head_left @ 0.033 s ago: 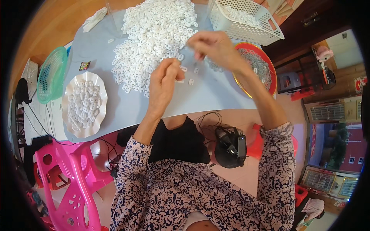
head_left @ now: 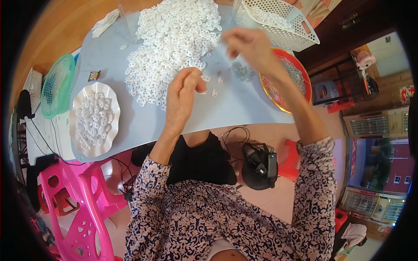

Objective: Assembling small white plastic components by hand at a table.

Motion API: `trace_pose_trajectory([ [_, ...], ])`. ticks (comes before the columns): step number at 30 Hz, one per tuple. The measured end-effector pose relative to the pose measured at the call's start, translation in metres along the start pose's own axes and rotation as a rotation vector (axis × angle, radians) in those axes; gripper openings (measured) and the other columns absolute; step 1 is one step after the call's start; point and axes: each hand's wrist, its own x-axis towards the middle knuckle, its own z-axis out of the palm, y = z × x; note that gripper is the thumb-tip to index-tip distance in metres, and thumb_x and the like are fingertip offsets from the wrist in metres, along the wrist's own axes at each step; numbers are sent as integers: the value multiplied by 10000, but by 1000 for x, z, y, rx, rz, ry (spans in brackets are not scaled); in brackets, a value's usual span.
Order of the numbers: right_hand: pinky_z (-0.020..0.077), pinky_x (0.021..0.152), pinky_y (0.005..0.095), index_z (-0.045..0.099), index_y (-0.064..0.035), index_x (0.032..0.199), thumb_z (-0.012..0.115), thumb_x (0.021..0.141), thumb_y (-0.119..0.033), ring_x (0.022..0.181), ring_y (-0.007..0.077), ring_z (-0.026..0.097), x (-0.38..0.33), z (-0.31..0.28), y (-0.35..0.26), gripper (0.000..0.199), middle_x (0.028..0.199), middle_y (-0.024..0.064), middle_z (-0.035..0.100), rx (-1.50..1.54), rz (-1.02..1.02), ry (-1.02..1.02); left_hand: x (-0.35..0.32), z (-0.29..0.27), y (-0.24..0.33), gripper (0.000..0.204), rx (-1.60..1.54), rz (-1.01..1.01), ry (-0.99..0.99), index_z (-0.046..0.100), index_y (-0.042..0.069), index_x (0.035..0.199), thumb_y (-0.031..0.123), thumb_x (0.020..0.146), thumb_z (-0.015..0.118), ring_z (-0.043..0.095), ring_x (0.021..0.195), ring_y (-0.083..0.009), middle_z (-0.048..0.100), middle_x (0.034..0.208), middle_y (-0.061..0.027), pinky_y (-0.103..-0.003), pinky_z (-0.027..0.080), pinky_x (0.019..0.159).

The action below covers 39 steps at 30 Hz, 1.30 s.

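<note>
My left hand [head_left: 183,91] is held over the near edge of the pile of small white plastic pieces with two holes [head_left: 176,41]. Its fingers are curled with the tips pressed together; a bit of white shows at them, but whether it is held I cannot make out. Smeared by motion, my right hand [head_left: 251,48] hovers right of the pile, fingers bent, their grip unclear. Below it on the grey table [head_left: 235,102] lies a small heap of thin metal parts [head_left: 243,71]. Between the hands a loose white piece [head_left: 214,93] rests by itself.
A red, gold-rimmed tray of metal parts [head_left: 307,89] sits under my right forearm. Behind it stands a white perforated basket [head_left: 300,40]. On the left are a scalloped white dish [head_left: 114,126] of white pieces, a green basket [head_left: 65,65], a small wrapper [head_left: 94,75] and a pink chair [head_left: 93,195].
My right hand has moved up and to the right, away from the left hand, uncovering more of the small metal heap. My left hand stays nearly where it was, fingers still curled.
</note>
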Motion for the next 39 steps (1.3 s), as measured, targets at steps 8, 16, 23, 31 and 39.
trace_pose_trajectory([
  [8,498,652,360,633,-8,935,565,819,-114,709,252,650,39,-144,47,171,781,149,652,-822,-214,628,-3,-3,-7,261,-229,-139,1,555,-14,970,221,946,444,485,717,-129,525,701,-38,-266,395,740],
  [16,487,719,378,649,-40,925,598,822,-128,790,294,620,7,-14,30,145,885,139,646,-738,-382,-95,-3,-13,-8,249,-319,-129,18,533,-37,992,189,954,439,499,749,-171,509,698,-64,-299,405,819],
  [23,474,681,421,596,-7,782,578,809,-127,743,350,581,3,25,42,125,762,162,593,-944,-256,-335,-2,-14,-11,247,-438,-79,58,541,-40,976,188,952,448,508,770,-185,514,695,-72,-311,407,809],
  [31,456,575,410,568,15,704,592,741,-82,616,347,562,13,20,49,106,644,175,572,-946,-300,-198,-2,-8,-12,225,-313,-59,27,551,-30,957,174,950,456,493,763,-158,502,707,-54,-296,409,773],
  [39,433,526,231,577,14,732,632,739,-49,565,48,518,-48,17,17,83,618,29,594,-229,18,137,-6,-11,0,152,201,127,96,599,19,877,136,909,508,483,680,-108,564,721,-31,-251,392,646],
])
